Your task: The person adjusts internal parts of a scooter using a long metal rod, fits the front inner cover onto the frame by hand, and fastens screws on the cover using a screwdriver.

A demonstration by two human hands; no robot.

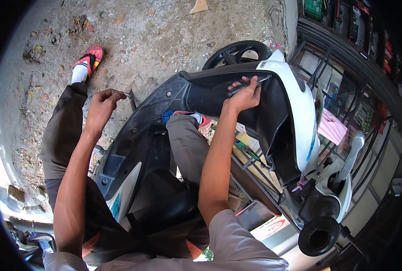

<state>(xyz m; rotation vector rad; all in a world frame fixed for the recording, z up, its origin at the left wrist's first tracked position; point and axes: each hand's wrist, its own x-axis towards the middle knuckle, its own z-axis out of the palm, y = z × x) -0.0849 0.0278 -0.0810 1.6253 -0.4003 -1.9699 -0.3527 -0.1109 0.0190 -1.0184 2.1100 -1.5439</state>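
A white and black scooter (292,97) stands in front of me, and I sit astride its black floor panel (164,86). My right hand (245,95) is closed round the dark handle of a screwdriver (265,78). Its metal shaft points right, and the tip is at the black inner leg shield (275,90), near the white front cover. Off the scooter's left side, my left hand (102,107) hangs in the air above the ground. Its thumb and forefinger are pinched together; whatever they hold is too small to make out.
The front wheel (237,52) shows beyond the leg shield. At lower right are the handlebar grip (318,235) and brake lever (355,144). A metal rack (336,49) with a pink cloth (332,126) runs along the right. My left foot in a red flip-flop (94,58) rests on rough ground.
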